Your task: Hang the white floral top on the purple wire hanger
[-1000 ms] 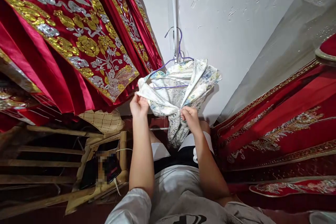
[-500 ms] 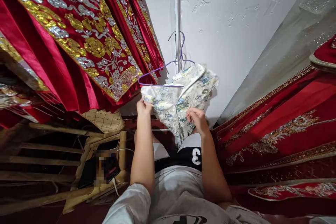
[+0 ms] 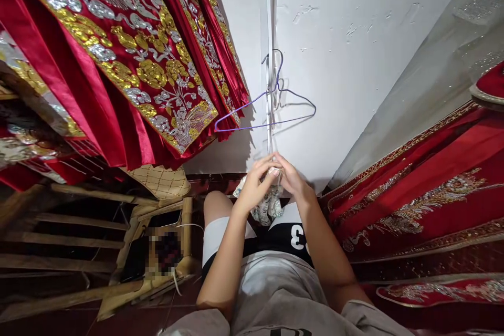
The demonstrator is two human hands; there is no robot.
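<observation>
Garment: pale patterned cloth, bunched up between the two hands, its crumpled folds hanging just below them, over the gap between the thighs; a small knob of it shows between the fingers.
Left hand: closed around the top of the bunch, thumb across the cloth, fingertips meeting the other hand.
Right hand: curled in from the other side, fingers narrow and bent, up against the left fingertips and the bunch; whether it grips cloth too, I cannot tell.
Hanger: purple wire, bare, beyond the hands and apart from them, hanging at a white strip.
Wall: white, with scuffed patches, straight ahead of the hands.
Red skirts: beyond and to the left of the hands, with gold and silver embroidery, over red pleats.
Red gown: right of the hands, beaded and trimmed along its edge.
Chair: wooden, left of the hands, near a cream cushion; something pixelated lies on it.
Shorts: black, nearer the body than the hands, a white 3 on the right leg.
</observation>
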